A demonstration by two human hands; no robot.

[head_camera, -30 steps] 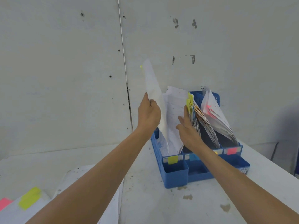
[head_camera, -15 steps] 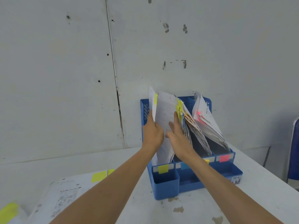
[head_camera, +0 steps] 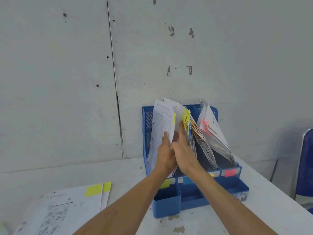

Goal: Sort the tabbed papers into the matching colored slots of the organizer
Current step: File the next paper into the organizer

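Nearest, at lower left, loose papers point(head_camera: 67, 206) with yellow tabs point(head_camera: 93, 190) lie flat on the counter point(head_camera: 254, 209). Both forearms reach forward over it to the blue organizer point(head_camera: 166, 206), which stands upright against the wall point(head_camera: 67, 82).

The slot fronts carry a yellow label point(head_camera: 165, 183), a blue label point(head_camera: 187, 180) and a pink label point(head_camera: 230, 173), left to right.

The left hand point(head_camera: 165, 156) pinches a yellow-tabbed sheet point(head_camera: 160, 119), thumb on its near face and the fingers hidden behind it. The sheet stands in the leftmost, yellow-labelled slot.

The right hand point(head_camera: 185, 155) touches the left hand. Its fingers are straight and together, pressing the yellow-tabbed stack point(head_camera: 185, 116) to the right.

Pink-tabbed papers point(head_camera: 213, 131) lean in the rightmost slot.

A blue chair point(head_camera: 306, 163) shows at the right edge.
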